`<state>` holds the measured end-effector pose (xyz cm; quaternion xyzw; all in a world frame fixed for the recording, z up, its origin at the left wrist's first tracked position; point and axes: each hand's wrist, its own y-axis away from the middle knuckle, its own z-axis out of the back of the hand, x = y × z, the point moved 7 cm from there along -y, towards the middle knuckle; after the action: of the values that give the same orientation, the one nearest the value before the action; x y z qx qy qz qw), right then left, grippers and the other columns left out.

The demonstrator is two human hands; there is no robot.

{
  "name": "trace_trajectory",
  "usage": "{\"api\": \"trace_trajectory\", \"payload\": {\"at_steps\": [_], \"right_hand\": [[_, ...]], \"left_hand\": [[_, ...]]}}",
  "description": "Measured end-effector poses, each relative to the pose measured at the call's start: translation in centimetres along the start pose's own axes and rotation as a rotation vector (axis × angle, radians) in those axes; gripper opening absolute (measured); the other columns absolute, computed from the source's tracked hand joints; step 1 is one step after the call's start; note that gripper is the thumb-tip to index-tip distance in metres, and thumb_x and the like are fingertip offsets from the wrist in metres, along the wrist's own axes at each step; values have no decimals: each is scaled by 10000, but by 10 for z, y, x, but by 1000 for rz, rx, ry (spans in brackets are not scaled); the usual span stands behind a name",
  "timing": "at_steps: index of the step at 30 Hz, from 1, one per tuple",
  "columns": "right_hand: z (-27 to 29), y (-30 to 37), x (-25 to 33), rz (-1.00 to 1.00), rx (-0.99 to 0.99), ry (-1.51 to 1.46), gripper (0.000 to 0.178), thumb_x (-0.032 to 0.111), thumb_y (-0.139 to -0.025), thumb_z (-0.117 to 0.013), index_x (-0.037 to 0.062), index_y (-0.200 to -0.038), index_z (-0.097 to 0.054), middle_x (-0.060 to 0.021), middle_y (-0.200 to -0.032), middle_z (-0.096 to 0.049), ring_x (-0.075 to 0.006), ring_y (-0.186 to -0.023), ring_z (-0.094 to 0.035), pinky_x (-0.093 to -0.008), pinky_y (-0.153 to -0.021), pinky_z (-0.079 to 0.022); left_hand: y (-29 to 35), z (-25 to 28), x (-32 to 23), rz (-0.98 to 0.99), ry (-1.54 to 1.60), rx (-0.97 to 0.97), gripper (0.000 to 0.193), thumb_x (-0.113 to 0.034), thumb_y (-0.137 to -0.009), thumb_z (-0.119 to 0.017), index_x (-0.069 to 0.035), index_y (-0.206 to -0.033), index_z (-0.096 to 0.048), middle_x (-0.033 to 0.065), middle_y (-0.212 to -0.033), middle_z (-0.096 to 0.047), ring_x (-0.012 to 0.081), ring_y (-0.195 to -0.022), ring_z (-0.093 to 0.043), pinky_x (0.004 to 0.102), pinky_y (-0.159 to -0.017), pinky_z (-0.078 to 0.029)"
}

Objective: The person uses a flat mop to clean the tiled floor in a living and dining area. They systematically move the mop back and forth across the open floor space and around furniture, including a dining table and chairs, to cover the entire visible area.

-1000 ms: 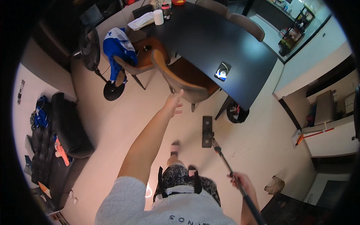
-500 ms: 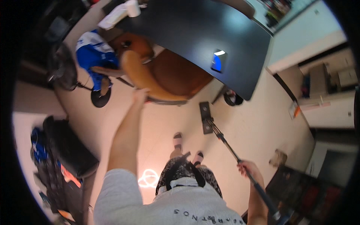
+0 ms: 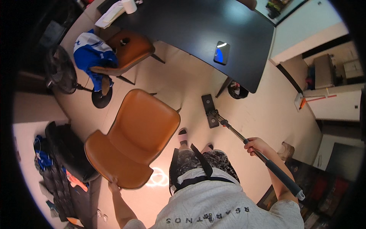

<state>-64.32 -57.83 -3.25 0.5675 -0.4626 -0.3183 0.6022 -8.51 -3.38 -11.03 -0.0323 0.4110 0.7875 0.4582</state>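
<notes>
A brown leather-look chair (image 3: 131, 129) stands to my left, pulled away from the black table (image 3: 183, 32). My left hand (image 3: 114, 186) is closed on the edge of its backrest, its fingers partly hidden behind the rim. To my right, my right hand (image 3: 254, 147) is wrapped round the metal pole of a flat mop (image 3: 237, 134). The mop's dark rectangular head (image 3: 210, 110) lies on the floor ahead of my feet, and its thick grey handle runs back past my right forearm.
A second brown chair (image 3: 131, 49) with a blue and white cloth (image 3: 93, 51) is by the table. Beside it stands a black fan (image 3: 63, 72). A phone (image 3: 222, 52) lies on the tabletop; below is a bin (image 3: 238, 91). A black padded seat (image 3: 70, 150) is at left.
My left hand has drawn the chair out from the table, back toward my left side. The mop head stays at about the same spot, its pole now lying at a lower slant.
</notes>
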Motion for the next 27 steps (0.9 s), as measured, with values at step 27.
{"api": "trace_trajectory", "payload": {"at_steps": [27], "right_hand": [[125,43,-50,45,9,864,689,33,-776,-576,117,-1390,-275,-15,-543,-481,-96,-442,-491,-264,-407,-411]], "left_hand": [[481,-622,39,716,465,1213,247,-267,-887,-524,-42,-925,-428,114,-818,-563,266,-732,-608,467,-668,-530]]}}
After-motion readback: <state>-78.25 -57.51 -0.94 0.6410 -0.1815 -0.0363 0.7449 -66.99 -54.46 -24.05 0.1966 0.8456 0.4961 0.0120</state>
